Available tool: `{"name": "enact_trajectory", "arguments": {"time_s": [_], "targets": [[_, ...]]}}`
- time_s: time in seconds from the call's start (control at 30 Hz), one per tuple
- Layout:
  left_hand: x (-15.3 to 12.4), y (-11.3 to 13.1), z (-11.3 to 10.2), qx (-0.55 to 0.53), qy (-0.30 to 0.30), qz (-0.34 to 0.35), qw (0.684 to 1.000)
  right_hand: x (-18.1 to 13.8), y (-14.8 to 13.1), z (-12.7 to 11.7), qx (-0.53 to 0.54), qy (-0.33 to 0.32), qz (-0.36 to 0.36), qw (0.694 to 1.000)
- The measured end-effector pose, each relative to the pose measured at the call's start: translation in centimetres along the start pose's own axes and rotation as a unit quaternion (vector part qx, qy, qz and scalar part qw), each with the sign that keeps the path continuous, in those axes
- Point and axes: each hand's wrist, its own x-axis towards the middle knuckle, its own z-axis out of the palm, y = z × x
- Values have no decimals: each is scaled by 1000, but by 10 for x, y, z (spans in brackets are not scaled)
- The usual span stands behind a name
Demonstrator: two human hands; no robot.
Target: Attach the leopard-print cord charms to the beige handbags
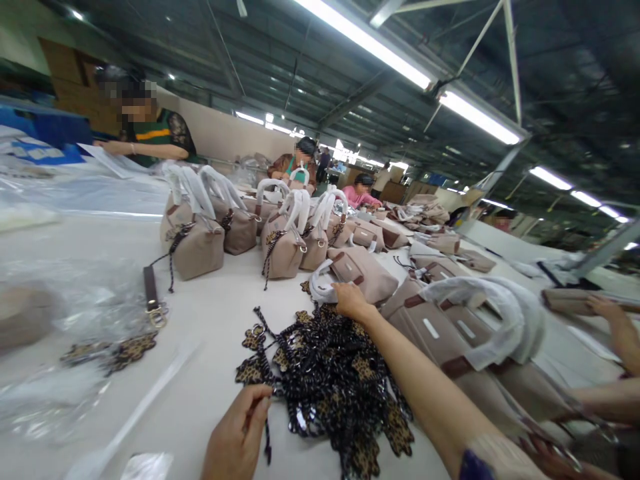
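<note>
My left hand [239,433] is near the bottom edge, its fingers pinched on a black cord from the heap of leopard-print charms [325,380] lying on the white table [210,313]. My right hand [350,300] reaches far across the heap. It rests on the wrapped white handle of a taupe handbag [363,270] that lies on its side; its fingers curl over the handle. More taupe handbags [440,333] lie under and beside my right forearm.
Several upright taupe handbags [200,233] with white-wrapped handles stand mid-table. A brown strap with a clasp [151,293] and loose charms [125,350] lie at left among clear plastic bags [60,400]. Other people [150,130] work along the far side; another person's hand [607,310] is at right.
</note>
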Motion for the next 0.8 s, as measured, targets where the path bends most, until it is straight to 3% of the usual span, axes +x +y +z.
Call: {"name": "enact_trajectory", "arguments": {"time_s": [0.2, 0.33, 0.47, 0.6, 0.7, 0.8], "targets": [[-2, -5, 1, 5, -5, 11, 1000, 14, 5, 24, -26, -8, -8, 1000], [0, -12, 3, 25, 7, 44, 999, 25, 13, 11, 25, 47, 40, 998], [4, -25, 7, 72, 71, 108, 989, 35, 40, -39, 126, 160, 148, 968], [5, -31, 13, 78, 88, 119, 986, 26, 71, -110, 264, 274, 237, 894], [6, -26, 15, 69, 94, 124, 985, 2, 70, -154, 382, 318, 233, 836], [7, -13, 13, 64, 96, 153, 981, -33, 49, -182, 494, 327, 193, 782]]}}
